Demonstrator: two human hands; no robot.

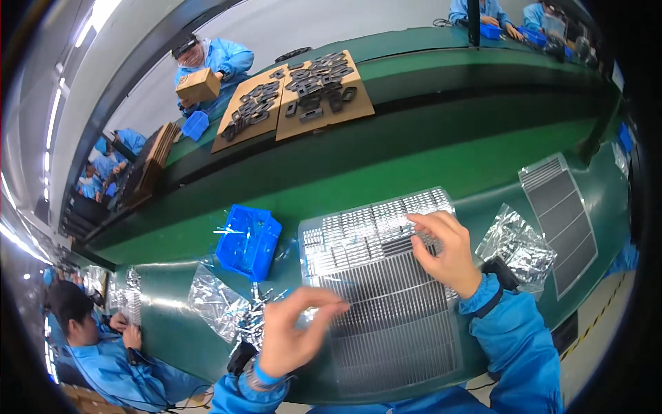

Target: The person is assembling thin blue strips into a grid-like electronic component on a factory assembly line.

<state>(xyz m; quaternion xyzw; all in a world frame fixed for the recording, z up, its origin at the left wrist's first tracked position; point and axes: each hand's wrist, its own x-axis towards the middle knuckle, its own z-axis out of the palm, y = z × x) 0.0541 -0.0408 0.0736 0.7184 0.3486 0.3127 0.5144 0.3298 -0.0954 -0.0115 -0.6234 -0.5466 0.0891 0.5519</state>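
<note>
In front of me lies a large clear sheet (386, 290) covered with rows of small dark and silvery strips. Over its upper right part is my right hand (448, 252), thumb and index finger apart, with no object visible between them. My left hand (296, 331) hovers by the sheet's left edge. Its thumb and index finger come together in a pinch; the tips are blurred, and anything between them is too small to make out. A heap of shiny silver strips (258, 314) lies beside the left hand on a clear plastic bag (214, 297).
Beyond the strips stands a blue bin (248, 241) with clear film scraps. To the right are a silvery plastic bag (517, 248) and another striped sheet (562, 221). Cardboard with black parts (321, 86) lies on the opposite bench. A co-worker (103, 345) sits at left.
</note>
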